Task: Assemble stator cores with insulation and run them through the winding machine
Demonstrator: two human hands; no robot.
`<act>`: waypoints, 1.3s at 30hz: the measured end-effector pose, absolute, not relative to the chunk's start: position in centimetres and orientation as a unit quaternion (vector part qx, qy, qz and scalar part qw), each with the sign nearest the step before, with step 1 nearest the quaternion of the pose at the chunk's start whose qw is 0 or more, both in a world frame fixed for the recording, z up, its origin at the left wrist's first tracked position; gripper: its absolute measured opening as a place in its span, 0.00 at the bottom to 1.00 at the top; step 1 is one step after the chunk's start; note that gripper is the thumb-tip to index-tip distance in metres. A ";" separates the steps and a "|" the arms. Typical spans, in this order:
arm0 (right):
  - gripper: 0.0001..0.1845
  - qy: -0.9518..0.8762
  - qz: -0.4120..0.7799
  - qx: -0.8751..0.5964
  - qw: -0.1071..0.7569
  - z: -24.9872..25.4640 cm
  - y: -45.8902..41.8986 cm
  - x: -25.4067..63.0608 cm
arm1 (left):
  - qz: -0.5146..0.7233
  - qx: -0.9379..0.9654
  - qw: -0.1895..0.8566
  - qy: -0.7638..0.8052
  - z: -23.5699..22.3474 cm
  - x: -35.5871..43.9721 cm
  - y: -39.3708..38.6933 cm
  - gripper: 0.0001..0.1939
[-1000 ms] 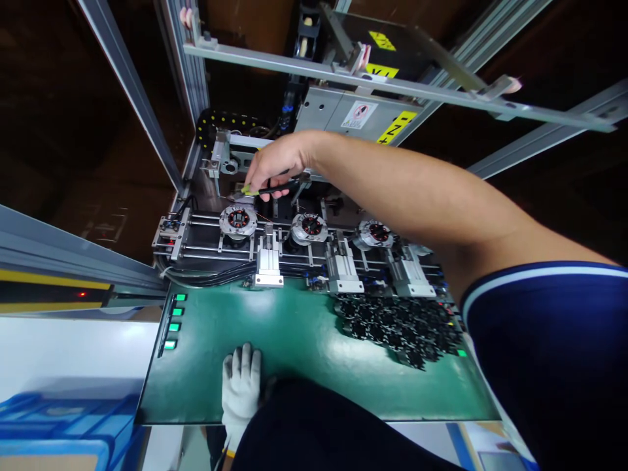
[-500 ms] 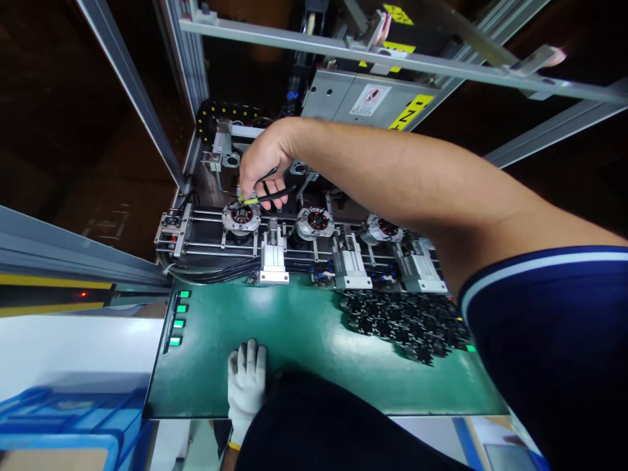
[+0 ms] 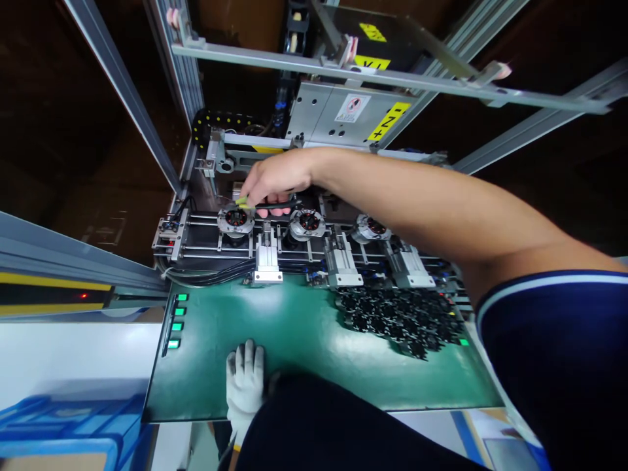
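My bare right hand point(image 3: 272, 186) reaches across to the leftmost round fixture point(image 3: 235, 222), its fingers closed on wire cutters point(image 3: 267, 206) with black and yellow-green handles. Their tip points at the fixture's upper edge; the fingers partly hide the jaws. In this fixture sits a round part with copper-coloured windings point(image 3: 236, 218). A thin wire seems to run just above it. My left hand point(image 3: 245, 379), in a white glove, lies flat on the green table point(image 3: 289, 327) near its front edge, fingers stretched out and holding nothing.
A second fixture point(image 3: 307, 224) and a third fixture point(image 3: 373, 229) stand to the right, with metal cylinders in front. Many black parts point(image 3: 402, 320) are heaped on the table's right. Green-lit buttons point(image 3: 178, 326) line its left edge. A metal bar point(image 3: 392, 75) crosses above my arm.
My view has shifted slightly, so the machine appears lower and further left. My right hand has turned flatter over the left fixture, still gripping the wire cutters. My left hand stays in place.
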State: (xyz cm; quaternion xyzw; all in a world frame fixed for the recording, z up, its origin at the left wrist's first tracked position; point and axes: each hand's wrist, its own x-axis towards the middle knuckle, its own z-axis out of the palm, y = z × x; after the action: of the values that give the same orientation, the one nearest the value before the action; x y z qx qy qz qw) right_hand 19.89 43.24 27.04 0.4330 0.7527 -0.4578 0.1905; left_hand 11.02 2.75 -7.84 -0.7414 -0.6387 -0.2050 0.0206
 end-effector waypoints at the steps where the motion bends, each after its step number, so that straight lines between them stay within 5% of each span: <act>1: 0.16 0.751 -0.475 0.422 0.180 28.0 42.8 21.3 | -0.205 -0.743 0.021 -0.637 -7.9 11.0 2.7 0.24; 6: 0.21 0.696 -0.506 0.444 0.248 31.1 42.2 28.7 | -0.175 -0.761 0.031 -0.623 -7.9 10.3 2.8 0.25; 13: 0.26 0.608 -0.464 0.596 0.245 27.8 44.7 34.5 | -0.168 -0.795 0.084 -0.576 -6.5 9.0 3.8 0.26; 39: 0.26 0.602 -0.483 0.574 0.272 24.1 46.7 35.2 | -0.145 -0.806 0.086 -0.567 -6.0 8.3 3.5 0.30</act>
State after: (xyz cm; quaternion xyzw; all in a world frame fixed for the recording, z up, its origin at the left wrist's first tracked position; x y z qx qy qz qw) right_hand 35.23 46.65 24.10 0.5741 0.6025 -0.4831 0.2721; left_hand 8.30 3.51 -6.01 -0.8064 -0.5667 -0.1453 0.0861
